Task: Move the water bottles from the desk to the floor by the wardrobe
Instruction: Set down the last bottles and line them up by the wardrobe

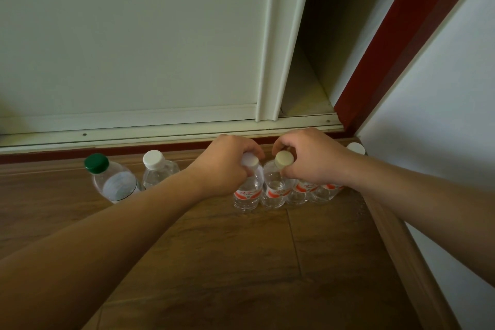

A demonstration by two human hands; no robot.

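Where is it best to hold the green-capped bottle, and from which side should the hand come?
Probably the neck of the green-capped bottle, just under the cap, from above or its left: it stands upright on the floor, with the white-capped bottle close on its right.

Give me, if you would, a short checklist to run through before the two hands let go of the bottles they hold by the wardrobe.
1. Left hand grips the held white-capped bottle at its neck: ok.
2. Right hand grips the beige-capped bottle at its neck: ok.
3. Both held bottles upright: ok.
4. Their bases fully down on the floor: cannot tell.
5. Left forearm clear of the loose white-capped bottle beside the green-capped bottle: cannot tell; it crosses in front of that bottle.
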